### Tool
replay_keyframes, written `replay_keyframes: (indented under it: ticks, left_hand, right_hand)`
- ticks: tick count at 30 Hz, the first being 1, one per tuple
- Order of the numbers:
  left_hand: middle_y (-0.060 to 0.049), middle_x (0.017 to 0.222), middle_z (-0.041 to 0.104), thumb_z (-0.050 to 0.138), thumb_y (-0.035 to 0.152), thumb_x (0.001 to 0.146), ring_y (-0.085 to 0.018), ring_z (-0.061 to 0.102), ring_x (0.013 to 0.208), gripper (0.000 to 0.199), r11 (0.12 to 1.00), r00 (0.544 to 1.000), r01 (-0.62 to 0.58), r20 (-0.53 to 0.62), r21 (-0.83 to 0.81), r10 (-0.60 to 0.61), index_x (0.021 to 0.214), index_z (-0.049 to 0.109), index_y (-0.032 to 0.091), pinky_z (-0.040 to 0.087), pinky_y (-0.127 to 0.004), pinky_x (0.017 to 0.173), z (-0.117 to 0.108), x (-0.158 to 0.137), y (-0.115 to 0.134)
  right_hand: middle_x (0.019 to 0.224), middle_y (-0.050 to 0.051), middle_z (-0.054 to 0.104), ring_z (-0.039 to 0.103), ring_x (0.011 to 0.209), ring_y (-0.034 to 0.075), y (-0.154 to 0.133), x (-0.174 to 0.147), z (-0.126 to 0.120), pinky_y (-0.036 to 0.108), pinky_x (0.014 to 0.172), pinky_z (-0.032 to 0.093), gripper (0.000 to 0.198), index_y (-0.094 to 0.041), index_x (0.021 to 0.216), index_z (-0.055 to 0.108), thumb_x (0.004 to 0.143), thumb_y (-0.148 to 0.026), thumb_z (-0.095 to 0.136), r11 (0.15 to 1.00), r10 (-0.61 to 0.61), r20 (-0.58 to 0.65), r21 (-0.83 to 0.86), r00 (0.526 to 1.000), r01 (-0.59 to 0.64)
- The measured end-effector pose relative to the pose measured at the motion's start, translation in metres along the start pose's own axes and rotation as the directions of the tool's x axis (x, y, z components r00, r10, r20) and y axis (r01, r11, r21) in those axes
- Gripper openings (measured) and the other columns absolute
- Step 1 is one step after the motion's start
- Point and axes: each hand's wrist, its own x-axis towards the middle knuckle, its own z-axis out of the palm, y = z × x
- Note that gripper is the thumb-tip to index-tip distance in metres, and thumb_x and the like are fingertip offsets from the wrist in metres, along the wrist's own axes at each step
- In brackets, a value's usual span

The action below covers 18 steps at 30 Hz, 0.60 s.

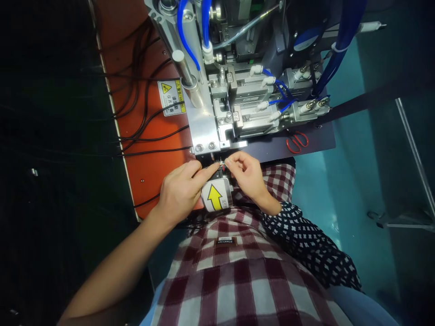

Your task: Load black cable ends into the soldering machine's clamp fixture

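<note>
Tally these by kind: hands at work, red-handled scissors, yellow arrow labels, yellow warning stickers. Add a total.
Hands: 2, left hand and right hand
Red-handled scissors: 1
Yellow arrow label: 1
Yellow warning sticker: 1
Total: 5

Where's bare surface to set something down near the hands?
Bare patches: dark plate between red-handled scissors and right hand; orange panel between black cables above left hand. Crowded: silver metal machine with blue hoses.
</note>
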Motion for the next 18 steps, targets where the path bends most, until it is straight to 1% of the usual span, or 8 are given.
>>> replay_keyframes:
  ticks: [5, 8, 13, 18]
  left_hand:
    - [-0.005, 0.076, 0.056, 0.044, 0.022, 0.097, -0.015, 0.055, 0.067, 0.032, 0.999, 1.000, -0.020, -0.008, 0.037, 0.021, 0.117, 0.068, 0.016, 0.042, -0.025, 0.057, -0.0010, 0.0008, 0.0006]
    - [-0.004, 0.076, 0.056, 0.043, 0.023, 0.097, -0.015, 0.055, 0.068, 0.032, 0.999, 1.000, -0.021, 0.000, 0.044, 0.021, 0.118, 0.067, 0.018, 0.042, -0.024, 0.057, -0.0010, 0.0002, -0.0001]
    - [-0.004, 0.077, 0.056, 0.043, 0.026, 0.097, -0.015, 0.055, 0.068, 0.032, 0.999, 1.000, 0.010, 0.025, 0.032, -0.011, 0.121, 0.065, 0.022, 0.042, -0.025, 0.057, -0.0004, -0.0010, -0.0007]
    - [-0.004, 0.076, 0.056, 0.042, 0.025, 0.098, -0.015, 0.053, 0.067, 0.032, 0.997, 1.000, 0.004, 0.023, 0.078, -0.006, 0.120, 0.066, 0.021, 0.040, -0.025, 0.055, -0.0007, -0.0002, 0.0010]
  right_hand:
    - [0.063, -0.003, 0.053, 0.044, 0.053, 0.010, -0.0004, -0.0001, -0.0001, 0.025, 0.050, 0.037, 0.019, -0.019, 0.074, 0.057, 0.084, -0.033, 0.065, 1.000, -0.004, 0.000, 0.009, 1.000, 0.004]
    - [0.063, -0.003, 0.053, 0.044, 0.053, 0.009, -0.0008, -0.0002, -0.0001, 0.025, 0.050, 0.038, 0.019, -0.018, 0.074, 0.057, 0.083, -0.033, 0.065, 1.000, -0.006, 0.000, 0.009, 1.000, 0.006]
    - [0.062, -0.003, 0.053, 0.045, 0.053, 0.010, -0.0012, -0.0004, 0.0000, 0.025, 0.050, 0.038, 0.021, -0.019, 0.074, 0.057, 0.084, -0.035, 0.065, 1.000, -0.001, 0.007, -0.001, 1.000, 0.001]
    - [0.063, -0.003, 0.053, 0.045, 0.053, 0.010, -0.0009, 0.0004, -0.0003, 0.025, 0.051, 0.039, 0.019, -0.018, 0.075, 0.057, 0.084, -0.034, 0.064, 1.000, -0.011, 0.010, 0.011, 1.000, 0.011]
